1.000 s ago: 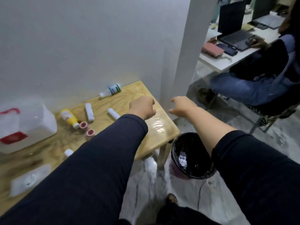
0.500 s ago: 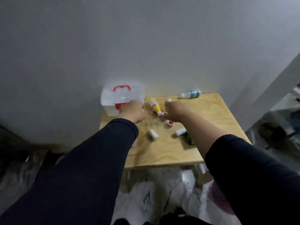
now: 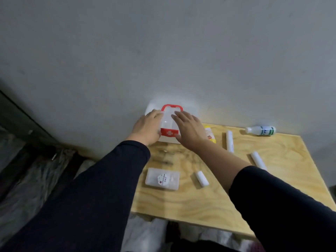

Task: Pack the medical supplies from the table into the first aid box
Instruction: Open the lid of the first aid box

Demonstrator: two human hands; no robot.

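The white first aid box (image 3: 189,108), with a red handle and a red latch bearing a white cross, stands shut at the table's back left corner against the wall. My left hand (image 3: 148,127) lies on its left side and my right hand (image 3: 189,128) rests flat on its front right, fingers spread. On the wooden table (image 3: 272,179) lie a yellow bottle (image 3: 210,136), a green-labelled white bottle (image 3: 260,130), three white rolls (image 3: 229,143) (image 3: 258,160) (image 3: 201,178) and a flat clear packet (image 3: 162,178).
A grey wall rises right behind the table. Dark floor and crumpled plastic sheeting lie to the left and below the table's front edge.
The view swung left from the table's right end to the box. Both hands went from closed fists near the supplies up onto the first aid box, fingers now spread.
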